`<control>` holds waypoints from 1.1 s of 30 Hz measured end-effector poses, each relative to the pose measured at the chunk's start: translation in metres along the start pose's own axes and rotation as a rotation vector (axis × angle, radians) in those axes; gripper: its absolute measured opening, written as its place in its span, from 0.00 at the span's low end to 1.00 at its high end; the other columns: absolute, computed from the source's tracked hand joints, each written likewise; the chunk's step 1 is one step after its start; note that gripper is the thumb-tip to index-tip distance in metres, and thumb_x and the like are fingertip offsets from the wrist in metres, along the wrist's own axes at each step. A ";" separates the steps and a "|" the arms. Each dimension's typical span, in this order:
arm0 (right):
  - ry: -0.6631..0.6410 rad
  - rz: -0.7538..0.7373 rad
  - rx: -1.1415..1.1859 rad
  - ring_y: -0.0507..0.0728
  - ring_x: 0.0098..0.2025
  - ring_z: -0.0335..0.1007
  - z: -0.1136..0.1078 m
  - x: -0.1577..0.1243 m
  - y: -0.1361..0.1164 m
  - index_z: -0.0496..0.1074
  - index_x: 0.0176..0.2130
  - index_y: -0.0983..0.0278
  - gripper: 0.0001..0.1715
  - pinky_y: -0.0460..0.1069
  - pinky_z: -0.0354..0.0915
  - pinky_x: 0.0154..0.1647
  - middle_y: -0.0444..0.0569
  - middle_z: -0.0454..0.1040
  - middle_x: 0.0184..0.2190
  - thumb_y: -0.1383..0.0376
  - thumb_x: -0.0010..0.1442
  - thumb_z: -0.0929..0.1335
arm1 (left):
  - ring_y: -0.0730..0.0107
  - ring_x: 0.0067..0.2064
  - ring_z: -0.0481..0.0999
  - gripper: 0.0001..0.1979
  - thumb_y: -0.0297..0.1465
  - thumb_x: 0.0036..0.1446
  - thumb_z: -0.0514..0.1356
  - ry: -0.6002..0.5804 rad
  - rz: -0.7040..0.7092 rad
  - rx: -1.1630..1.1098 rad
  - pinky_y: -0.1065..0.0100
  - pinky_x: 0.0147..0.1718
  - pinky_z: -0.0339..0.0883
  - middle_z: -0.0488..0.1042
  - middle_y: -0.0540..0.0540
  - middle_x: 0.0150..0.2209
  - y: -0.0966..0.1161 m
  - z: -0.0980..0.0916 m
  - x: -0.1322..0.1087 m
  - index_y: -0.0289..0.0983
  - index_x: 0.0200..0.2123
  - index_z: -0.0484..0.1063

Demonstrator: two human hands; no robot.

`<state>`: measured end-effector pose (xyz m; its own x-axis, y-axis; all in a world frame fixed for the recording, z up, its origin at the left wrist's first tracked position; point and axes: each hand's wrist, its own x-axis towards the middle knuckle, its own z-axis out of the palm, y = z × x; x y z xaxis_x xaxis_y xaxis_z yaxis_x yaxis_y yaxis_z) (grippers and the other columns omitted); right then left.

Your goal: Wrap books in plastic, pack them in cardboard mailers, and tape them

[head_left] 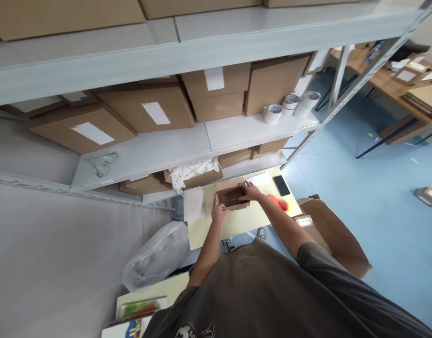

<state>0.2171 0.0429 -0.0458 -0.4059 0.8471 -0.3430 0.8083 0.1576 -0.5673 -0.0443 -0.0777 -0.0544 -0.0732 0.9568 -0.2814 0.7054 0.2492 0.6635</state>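
A small open brown cardboard box (233, 197) rests on a pale yellow table (233, 224) far below me. My left hand (218, 212) grips the box's near left side, fingers wrapped on its wall. My right hand (251, 191) holds the box's right end, fingers curled over the rim. To the left of the box lies a white folded item (194, 203). An orange tape dispenser (278, 203) lies just right of my right forearm, with a black phone (281, 185) beyond it.
A grey metal shelf unit (209, 136) holds several brown cartons and rolls of tape (289, 105). A white-filled carton (193, 172) sits on a lower shelf. A clear plastic bag (156, 256) lies at left, a large open carton (334, 237) on the blue floor at right.
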 end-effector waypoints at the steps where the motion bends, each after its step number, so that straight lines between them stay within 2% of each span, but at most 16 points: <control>1: 0.060 -0.019 0.018 0.76 0.78 0.48 -0.006 -0.008 0.008 0.64 0.74 0.53 0.59 0.66 0.57 0.75 0.57 0.55 0.78 0.48 0.50 0.83 | 0.48 0.77 0.60 0.11 0.29 0.54 0.75 0.006 -0.006 0.018 0.51 0.67 0.69 0.37 0.48 0.83 0.002 -0.001 -0.002 0.40 0.30 0.75; 4: 0.225 -0.017 0.055 0.73 0.79 0.48 -0.028 -0.038 0.045 0.64 0.74 0.56 0.49 0.66 0.53 0.77 0.56 0.60 0.77 0.50 0.61 0.77 | 0.46 0.78 0.59 0.13 0.32 0.52 0.77 0.014 0.004 0.069 0.54 0.67 0.69 0.41 0.48 0.83 0.008 -0.003 -0.007 0.40 0.28 0.75; 6: 0.301 0.032 0.068 0.71 0.78 0.50 -0.044 -0.058 0.077 0.64 0.74 0.58 0.44 0.66 0.53 0.77 0.57 0.62 0.75 0.53 0.66 0.73 | 0.44 0.75 0.64 0.14 0.33 0.51 0.78 0.024 0.013 0.095 0.55 0.64 0.72 0.43 0.48 0.82 0.010 -0.003 -0.009 0.41 0.27 0.75; 9: 0.407 0.139 0.089 0.71 0.77 0.52 -0.067 -0.082 0.130 0.63 0.75 0.60 0.41 0.66 0.54 0.77 0.58 0.64 0.74 0.57 0.68 0.69 | 0.45 0.68 0.75 0.11 0.33 0.52 0.77 0.030 -0.010 0.128 0.56 0.60 0.75 0.47 0.47 0.82 0.013 0.000 -0.008 0.41 0.29 0.78; 11: 0.472 0.217 0.105 0.72 0.75 0.53 -0.078 -0.093 0.166 0.61 0.76 0.61 0.41 0.66 0.54 0.77 0.59 0.65 0.73 0.58 0.68 0.68 | 0.46 0.66 0.77 0.09 0.34 0.52 0.76 0.030 -0.027 0.152 0.57 0.58 0.76 0.47 0.49 0.82 0.017 0.005 -0.009 0.41 0.29 0.79; 15: 0.522 0.363 0.139 0.73 0.73 0.55 -0.085 -0.100 0.234 0.58 0.77 0.61 0.43 0.68 0.55 0.75 0.61 0.63 0.73 0.56 0.69 0.68 | 0.48 0.66 0.77 0.10 0.40 0.51 0.76 0.045 -0.049 0.173 0.60 0.55 0.78 0.50 0.53 0.81 0.031 0.023 -0.019 0.44 0.30 0.81; 19: 0.484 0.424 0.170 0.74 0.73 0.54 -0.075 -0.090 0.283 0.56 0.77 0.60 0.44 0.68 0.56 0.74 0.60 0.61 0.74 0.55 0.69 0.68 | 0.48 0.68 0.75 0.09 0.40 0.52 0.75 0.081 -0.074 0.176 0.58 0.58 0.78 0.57 0.54 0.79 0.047 0.048 -0.034 0.45 0.30 0.81; 24: 0.430 0.429 0.203 0.76 0.71 0.56 -0.053 -0.060 0.305 0.59 0.75 0.61 0.42 0.67 0.58 0.71 0.62 0.63 0.72 0.55 0.68 0.69 | 0.50 0.68 0.74 0.06 0.36 0.54 0.73 0.081 -0.104 0.215 0.59 0.60 0.76 0.66 0.55 0.75 0.050 0.064 -0.038 0.46 0.29 0.80; 28: 0.442 0.458 0.185 0.75 0.69 0.56 -0.034 -0.044 0.305 0.64 0.70 0.61 0.38 0.67 0.58 0.70 0.64 0.65 0.69 0.49 0.67 0.69 | 0.52 0.71 0.71 0.06 0.35 0.54 0.73 0.089 -0.108 0.234 0.60 0.62 0.75 0.68 0.55 0.73 0.046 0.067 -0.036 0.47 0.30 0.80; 31: 0.440 0.521 0.175 0.76 0.69 0.55 -0.020 -0.040 0.300 0.63 0.66 0.61 0.43 0.67 0.58 0.69 0.64 0.64 0.68 0.46 0.61 0.73 | 0.51 0.71 0.71 0.05 0.35 0.54 0.73 0.088 -0.114 0.219 0.59 0.63 0.74 0.69 0.54 0.73 0.046 0.068 -0.036 0.47 0.30 0.80; 33: 0.405 0.570 0.178 0.76 0.68 0.56 -0.013 -0.039 0.296 0.62 0.65 0.61 0.44 0.67 0.59 0.68 0.64 0.64 0.67 0.47 0.58 0.75 | 0.51 0.70 0.73 0.05 0.34 0.54 0.73 0.085 -0.129 0.213 0.58 0.64 0.74 0.70 0.54 0.72 0.047 0.069 -0.037 0.46 0.30 0.81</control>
<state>0.4776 0.0634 -0.1906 0.2759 0.9003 -0.3367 0.7518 -0.4203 -0.5080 0.0400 -0.1112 -0.0604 -0.2248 0.9306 -0.2890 0.8181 0.3413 0.4628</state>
